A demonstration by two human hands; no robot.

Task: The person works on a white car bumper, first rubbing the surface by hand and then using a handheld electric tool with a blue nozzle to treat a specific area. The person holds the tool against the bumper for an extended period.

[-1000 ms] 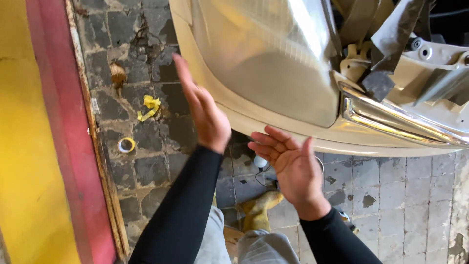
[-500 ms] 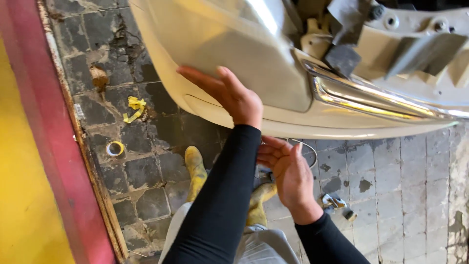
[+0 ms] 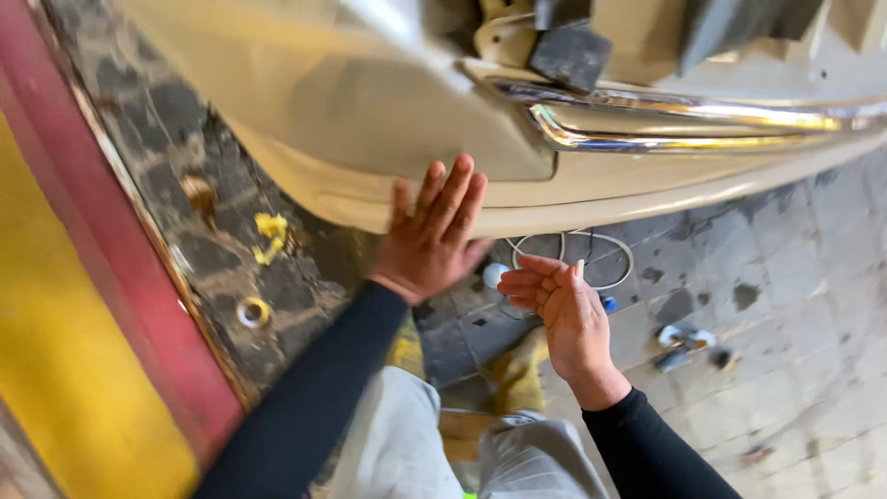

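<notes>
At far left, a yellow floor strip [image 3: 46, 370] and a red border [image 3: 111, 268] run alongside the dark paving stones [image 3: 176, 185]. On the stones lie a crumpled yellow scrap [image 3: 270, 236] and a small ring of tape [image 3: 252, 312].

The cream car bumper [image 3: 388, 120] spans the upper frame, slightly blurred. The left hand [image 3: 430, 236] lies flat against its lower edge, fingers [image 3: 453, 189] straight and slightly spread, palm on the panel. Nothing is gripped.

The right hand [image 3: 568, 319] is just below the bumper, apart from it, palm turned up. Its fingers [image 3: 527, 282] are loosely curled together and hold nothing.

Between and behind the hands, a small white round object [image 3: 496, 273] and a loop of white cable [image 3: 591, 242] lie on the floor. Further right, a chrome trim strip [image 3: 684, 125] runs along the bumper, with dark foam blocks [image 3: 568, 55] above it. Small blue-and-white debris [image 3: 684, 340] lies on the grey tiles [image 3: 795, 277].

Status, as a judgement: the bumper appears partly fitted, with inner parts exposed at the top. The lower corner is being supported by one hand only; no tool is in hand, so seating or fastening appears not yet complete.
</notes>
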